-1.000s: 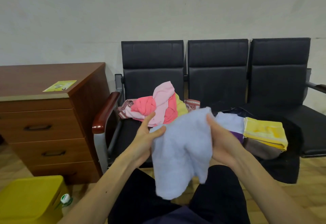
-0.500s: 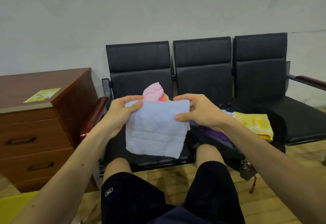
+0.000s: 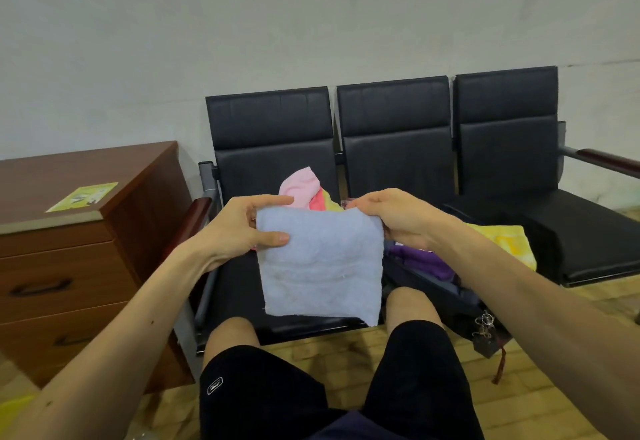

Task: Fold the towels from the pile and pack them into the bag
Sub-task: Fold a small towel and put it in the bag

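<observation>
as the head view shows it, the light blue towel (image 3: 320, 266) hangs at centre frame, nearly square, top edge level, free edge down. the left hand (image 3: 242, 228) pinches its upper left corner, the right hand (image 3: 398, 219) its upper right. mid-fold, i judge: next, bring those corners together evenly.

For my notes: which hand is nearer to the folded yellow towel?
Right. The right hand is just left of the folded yellow towel; the left hand is farther left, across the blue towel.
</observation>
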{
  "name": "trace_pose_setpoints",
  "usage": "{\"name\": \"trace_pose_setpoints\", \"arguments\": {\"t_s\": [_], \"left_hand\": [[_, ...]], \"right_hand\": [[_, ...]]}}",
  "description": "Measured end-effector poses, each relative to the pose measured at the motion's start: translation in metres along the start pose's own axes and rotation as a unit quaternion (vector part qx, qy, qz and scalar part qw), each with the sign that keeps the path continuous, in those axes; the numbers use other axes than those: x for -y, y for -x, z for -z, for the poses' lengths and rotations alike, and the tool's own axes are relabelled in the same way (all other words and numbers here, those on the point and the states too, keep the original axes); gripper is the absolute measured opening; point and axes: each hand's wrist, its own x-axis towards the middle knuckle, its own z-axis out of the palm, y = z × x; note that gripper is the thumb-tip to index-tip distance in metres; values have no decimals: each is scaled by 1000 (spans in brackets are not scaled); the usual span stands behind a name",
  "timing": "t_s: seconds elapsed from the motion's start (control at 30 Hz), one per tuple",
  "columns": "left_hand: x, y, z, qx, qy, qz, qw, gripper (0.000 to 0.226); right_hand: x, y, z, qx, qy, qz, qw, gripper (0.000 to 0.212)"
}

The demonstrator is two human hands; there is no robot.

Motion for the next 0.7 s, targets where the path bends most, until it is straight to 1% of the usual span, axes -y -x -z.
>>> {"name": "trace_pose_setpoints", "arguments": {"t_s": [0.03, 0.07, 0.1, 0.13, 0.17, 0.2, 0.27, 0.33, 0.37, 0.5, 0.7], "left_hand": [[0, -1, 1, -2, -6, 7, 1000, 51], [1, -3, 2, -3, -13, 16, 1000, 48], [0, -5, 3, 0, -22, 30, 999, 45], [-1, -6, 4, 7, -31, 47, 998, 39], [-2, -6, 5, 18, -37, 64, 997, 34], [-4, -7, 5, 31, -45, 77, 996, 31], [-6, -8, 5, 42, -65, 90, 993, 29], [-5, -9, 5, 32, -97, 88, 991, 27], [-4, -10, 5, 23, -114, 86, 989, 26], [-2, -12, 2, 2, -137, 71, 988, 21], [2, -19, -2, -7, -204, 42, 978, 18]], "right_hand": [[2, 2, 1, 2, -37, -10, 999, 23], [3, 2, 3, 10, -48, -7, 999, 25], [4, 3, 4, 25, -44, 2, 999, 25], [3, 3, 6, 48, -28, 16, 998, 20], [3, 3, 5, 69, -4, 29, 997, 12], [2, 4, 6, 81, 30, 47, 995, 10], [1, 3, 5, 69, 133, 98, 984, 22], [3, 2, 3, 42, 230, 148, 961, 26], [3, 0, 3, 33, 255, 157, 954, 26], [-5, -10, 9, 25, 292, 146, 945, 26], [-17, -21, 11, 17, 314, 138, 939, 28]]}}
